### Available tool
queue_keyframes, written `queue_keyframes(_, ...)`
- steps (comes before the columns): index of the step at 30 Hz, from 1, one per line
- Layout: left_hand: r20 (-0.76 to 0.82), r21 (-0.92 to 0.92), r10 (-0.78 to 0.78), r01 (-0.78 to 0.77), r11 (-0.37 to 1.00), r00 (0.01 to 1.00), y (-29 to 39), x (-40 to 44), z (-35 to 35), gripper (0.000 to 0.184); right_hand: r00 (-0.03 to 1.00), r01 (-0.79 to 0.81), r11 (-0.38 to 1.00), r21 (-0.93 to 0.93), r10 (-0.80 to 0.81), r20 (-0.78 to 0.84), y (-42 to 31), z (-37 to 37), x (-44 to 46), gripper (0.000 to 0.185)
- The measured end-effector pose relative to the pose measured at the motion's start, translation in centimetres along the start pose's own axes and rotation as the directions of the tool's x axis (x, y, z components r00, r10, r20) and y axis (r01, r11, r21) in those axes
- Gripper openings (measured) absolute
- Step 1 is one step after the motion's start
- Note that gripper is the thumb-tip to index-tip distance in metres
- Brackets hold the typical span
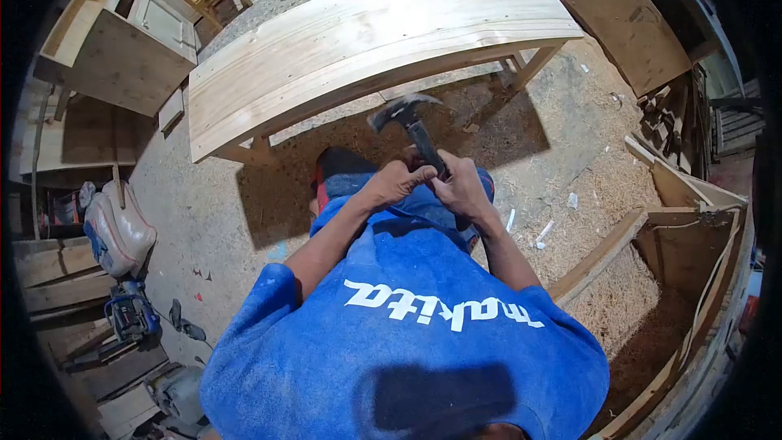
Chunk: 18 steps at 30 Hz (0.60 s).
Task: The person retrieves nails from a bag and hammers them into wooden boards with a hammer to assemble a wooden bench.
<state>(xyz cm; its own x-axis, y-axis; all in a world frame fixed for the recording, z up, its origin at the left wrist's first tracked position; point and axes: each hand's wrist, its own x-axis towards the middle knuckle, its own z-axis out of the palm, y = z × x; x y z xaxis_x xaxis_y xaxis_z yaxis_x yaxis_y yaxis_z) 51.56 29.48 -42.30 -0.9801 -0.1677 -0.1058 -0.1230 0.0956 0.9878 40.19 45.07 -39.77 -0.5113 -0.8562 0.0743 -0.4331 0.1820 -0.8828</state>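
Note:
A claw hammer (422,145) with a dark handle and metal head is held in front of my lap, its head pointing up and away from me. My right hand (460,187) is closed around the lower handle. My left hand (397,183) meets it from the other side, fingers curled and thumb against the right hand near the handle. Whether the left fingers hold anything small is hidden. Beyond the hammer stands a long pale wooden bench (375,28) with a planked top on legs; the hammer head is apart from it.
Sawdust and shavings cover the floor (562,147). To the right is a wooden frame (603,253) with shavings inside. On the left stand a wooden cabinet (122,57), a stuffed sack (122,224) and a blue power tool (130,318). Wooden boards (623,20) lean at the far right.

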Motion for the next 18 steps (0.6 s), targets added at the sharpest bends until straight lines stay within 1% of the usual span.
queue_keyframes(1, -0.03, -0.145, 0.021, -0.025, 0.989, 0.999, -0.4, 0.3, 0.3, 0.056, 1.0, -0.001, 1.0, 0.005, 0.001, 0.005, 0.1, 0.0, -0.1, 0.023)
queue_keyframes(2, -0.074, -0.256, -0.049, 0.028, 0.966, 0.996, -1.1, 0.7, 0.6, 0.049, 0.998, -0.007, 1.0, 0.001, 0.007, -0.06, 0.3, -0.2, 0.1, 0.022)
queue_keyframes(3, -0.075, -0.241, -0.041, 0.022, 0.97, 0.996, -2.1, 1.5, 0.4, 0.049, 0.991, -0.008, 1.0, -0.001, 0.008, -0.135, 0.6, -0.1, 0.7, 0.022)
queue_keyframes(4, -0.113, -0.261, -0.038, 0.007, 0.965, 0.993, -2.7, 1.9, 0.4, 0.045, 0.99, -0.002, 1.0, 0.003, 0.003, -0.138, 1.2, 0.3, 1.2, 0.022)
queue_keyframes(5, -0.151, -0.282, -0.038, -0.006, 0.959, 0.988, -3.3, 2.3, 0.3, 0.041, 0.965, 0.006, 1.0, -0.023, -0.012, -0.26, 2.1, 1.0, 1.8, 0.022)
queue_keyframes(6, -0.145, -0.275, -0.045, 0.003, 0.961, 0.988, -3.9, 2.4, 0.1, 0.041, 0.925, 0.004, 0.999, -0.044, -0.02, -0.38, 2.5, 1.8, 2.2, 0.023)
queue_keyframes(7, -0.209, -0.422, -0.102, 0.004, 0.907, 0.973, -3.2, 2.3, -0.1, 0.036, 0.922, -0.007, 0.999, -0.034, -0.006, -0.387, 2.3, 2.6, 2.3, 0.023)
queue_keyframes(8, -0.267, -0.561, -0.163, -0.015, 0.828, 0.95, -2.4, 2.2, -0.1, 0.033, 0.887, -0.079, 0.983, 0.168, 0.147, -0.438, 2.0, 3.3, 2.6, 0.023)
queue_keyframes(9, -0.262, -0.562, -0.161, -0.015, 0.827, 0.951, -1.6, 2.3, -0.2, 0.033, 0.839, -0.128, 0.924, 0.361, 0.295, -0.457, 1.6, 3.8, 3.2, 0.024)
queue_keyframes(10, -0.299, -0.646, -0.196, -0.047, 0.762, 0.934, -0.6, 2.4, -0.4, 0.026, 0.834, -0.033, 0.845, 0.534, 0.318, -0.451, -0.3, 3.9, 3.6, 0.024)
queue_keyframes(11, -0.331, -0.723, -0.237, -0.084, 0.686, 0.913, 0.2, 2.6, -0.5, 0.022, 0.835, -0.034, 0.85, 0.526, 0.313, -0.452, -0.8, 4.2, 4.2, 0.024)
queue_keyframes(12, -0.349, -0.74, -0.212, -0.129, 0.661, 0.913, 0.9, 2.8, -0.4, 0.019, 0.83, 0.011, 0.763, 0.646, 0.353, -0.432, -1.1, 4.6, 4.6, 0.024)
queue_keyframes(13, -0.343, -0.747, -0.217, -0.125, 0.653, 0.914, 1.4, 3.1, -0.7, 0.019, 0.825, 0.057, 0.657, 0.752, 0.393, -0.406, -1.2, 5.0, 4.9, 0.024)
queue_keyframes(14, -0.4, -0.624, -0.16, -0.14, 0.769, 0.902, 1.9, 3.4, -1.2, 0.017, 0.837, 0.065, 0.602, 0.796, 0.402, -0.372, -1.0, 5.4, 5.3, 0.026)
queue_keyframes(15, -0.445, -0.483, -0.095, -0.15, 0.863, 0.891, 2.0, 3.9, -1.8, 0.015, 0.831, 0.056, 0.605, 0.795, 0.412, -0.373, -1.0, 5.5, 5.4, 0.026)
queue_keyframes(16, -0.525, -0.162, 0.081, -0.193, 0.968, 0.847, 0.6, 5.1, -2.8, 0.014, 0.835, 0.055, 0.57, 0.82, 0.424, -0.351, -1.0, 5.4, 5.7, 0.026)
queue_keyframes(17, -0.547, -0.02, 0.158, -0.201, 0.979, 0.822, 0.9, 6.2, -4.4, 0.016, 0.84, 0.059, 0.536, 0.842, 0.429, -0.332, -1.2, 5.1, 6.0, 0.027)
queue_keyframes(18, -0.56, 0.123, 0.237, -0.203, 0.971, 0.794, 1.6, 7.0, -6.2, 0.018, 0.837, 0.026, 0.563, 0.826, 0.439, -0.325, -1.6, 4.6, 5.9, 0.029)
